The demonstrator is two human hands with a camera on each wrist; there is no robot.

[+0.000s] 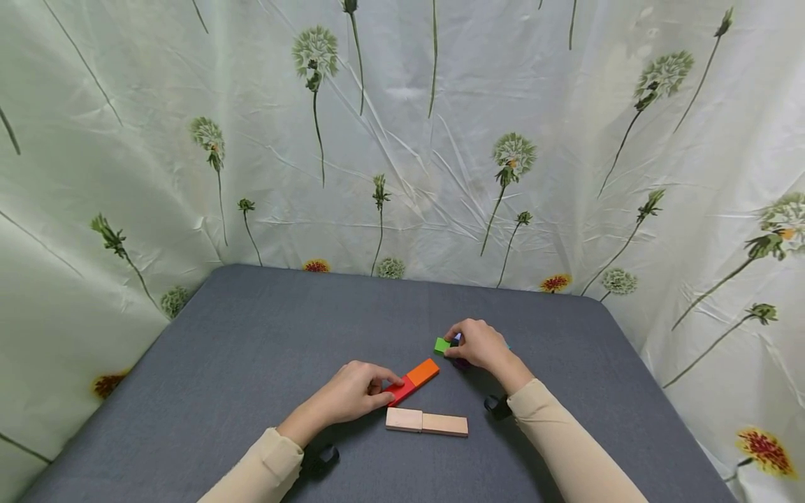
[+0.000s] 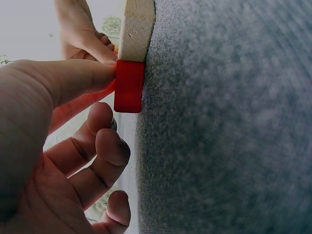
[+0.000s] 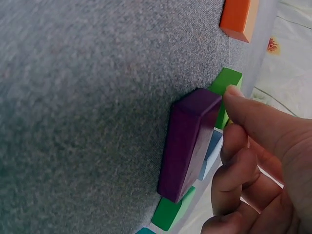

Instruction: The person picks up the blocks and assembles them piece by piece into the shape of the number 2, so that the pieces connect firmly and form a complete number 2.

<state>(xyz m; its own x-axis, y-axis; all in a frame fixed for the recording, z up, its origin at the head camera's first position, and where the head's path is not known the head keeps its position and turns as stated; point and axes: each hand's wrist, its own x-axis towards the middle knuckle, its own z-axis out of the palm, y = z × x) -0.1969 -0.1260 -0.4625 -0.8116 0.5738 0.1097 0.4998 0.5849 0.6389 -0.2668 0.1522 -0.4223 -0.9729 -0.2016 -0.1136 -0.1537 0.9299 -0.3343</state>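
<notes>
My left hand (image 1: 352, 395) pinches a flat red block (image 1: 400, 392) between thumb and index finger, its other fingers loosely curled in the left wrist view. End to end with the red block lies an orange block (image 1: 424, 373). Farther right, my right hand (image 1: 479, 344) has its thumb and index finger on a light green block (image 1: 442, 346). In the right wrist view a purple block (image 3: 187, 144) stands beside that green one. A pale blue block (image 3: 210, 153) shows partly behind it, with a darker green block (image 3: 170, 210) below.
Two plain wooden blocks (image 1: 445, 424) lie end to end nearer the person. A teal block (image 3: 145, 231) peeks in at the bottom of the right wrist view. Everything lies on a grey cloth-covered table (image 1: 264, 328), with a flowered curtain (image 1: 402, 140) behind it.
</notes>
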